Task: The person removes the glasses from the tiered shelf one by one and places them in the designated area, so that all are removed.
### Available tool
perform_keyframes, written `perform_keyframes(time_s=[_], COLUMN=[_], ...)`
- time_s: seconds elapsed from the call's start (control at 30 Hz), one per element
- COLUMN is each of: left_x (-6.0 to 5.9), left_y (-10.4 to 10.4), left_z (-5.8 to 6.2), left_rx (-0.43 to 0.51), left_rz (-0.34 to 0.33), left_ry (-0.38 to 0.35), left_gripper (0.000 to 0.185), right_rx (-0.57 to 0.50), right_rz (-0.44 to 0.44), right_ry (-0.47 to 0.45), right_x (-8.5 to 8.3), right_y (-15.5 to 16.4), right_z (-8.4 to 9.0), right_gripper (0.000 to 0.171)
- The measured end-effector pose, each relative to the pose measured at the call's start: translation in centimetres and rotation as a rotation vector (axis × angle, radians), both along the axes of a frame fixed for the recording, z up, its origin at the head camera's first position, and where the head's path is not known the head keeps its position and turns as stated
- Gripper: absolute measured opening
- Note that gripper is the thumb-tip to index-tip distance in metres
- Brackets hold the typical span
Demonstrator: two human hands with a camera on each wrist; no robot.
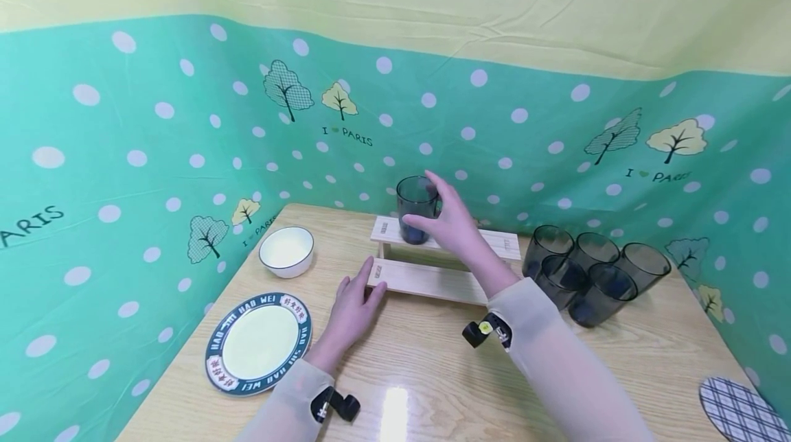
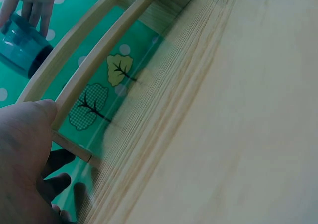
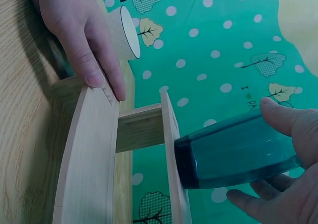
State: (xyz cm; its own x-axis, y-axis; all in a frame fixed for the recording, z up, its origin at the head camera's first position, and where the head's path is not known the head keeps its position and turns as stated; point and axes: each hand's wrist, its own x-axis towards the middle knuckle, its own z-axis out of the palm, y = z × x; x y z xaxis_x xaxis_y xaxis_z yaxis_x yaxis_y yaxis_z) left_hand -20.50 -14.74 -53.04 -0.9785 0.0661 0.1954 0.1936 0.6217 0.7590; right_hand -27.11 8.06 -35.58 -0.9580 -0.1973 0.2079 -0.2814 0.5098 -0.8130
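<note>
The right hand (image 1: pixel 454 222) curls around a dark, smoky-blue tumbler (image 1: pixel 417 210) — thumb on one side, fingers on the other — and the tumbler stands upright with its base on the upper tier of a small two-step wooden rack (image 1: pixel 432 281) near the back of the table (image 1: pixel 432 387). The right wrist view shows the tumbler's bottom touching the top board. The left hand (image 1: pixel 353 308) lies with straight fingers on the left end of the rack's lower step, thumb on the board's near edge, gripping nothing. To the right of the rack, a cluster of matching dark tumblers (image 1: pixel 590 274) stands close together, some tilted against each other. On the left sit a white bowl (image 1: pixel 286 250) and, nearer the person, a blue-rimmed plate (image 1: pixel 258 344) — both well apart from the rack.
</note>
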Motion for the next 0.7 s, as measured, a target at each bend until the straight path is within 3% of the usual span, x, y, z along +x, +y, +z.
perform_keyframes(time_s=[0.7], left_x=[0.06], left_y=[0.02], left_z=[0.09], left_rx=[0.006], left_rz=[0.001], left_ry=[-0.001], left_gripper=[0.072], right_rx=[-0.006], right_rz=[-0.022], right_ry=[0.008], right_x=[-0.05], right_y=[-0.37], right_z=[-0.34], right_gripper=[0.094])
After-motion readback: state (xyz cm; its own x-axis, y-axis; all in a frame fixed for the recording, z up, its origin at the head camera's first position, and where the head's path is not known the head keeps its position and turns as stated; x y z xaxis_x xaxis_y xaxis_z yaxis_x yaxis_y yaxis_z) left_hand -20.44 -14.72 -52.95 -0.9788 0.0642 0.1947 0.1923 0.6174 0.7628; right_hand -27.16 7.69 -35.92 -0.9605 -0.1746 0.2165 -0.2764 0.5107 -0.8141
